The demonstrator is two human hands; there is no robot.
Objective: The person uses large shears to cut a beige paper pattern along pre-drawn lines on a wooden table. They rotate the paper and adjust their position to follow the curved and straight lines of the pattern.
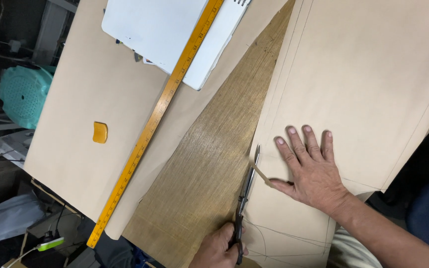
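My left hand (218,249) is at the bottom edge, shut on the handles of dark scissors (247,186). Their blades point up along the left edge of a large tan paper sheet (368,79) marked with pencil lines. A thin cut strip of paper (261,174) curls off beside the blades. My right hand (310,171) lies flat on that sheet, fingers spread, just right of the blades, with the thumb close to the strip.
A second tan paper sheet (100,89) covers the left of the wooden table (209,164). On it lie a long yellow ruler (157,116), an orange chalk piece (100,132) and a white spiral pad (170,30). A teal object (23,92) sits off the table's left.
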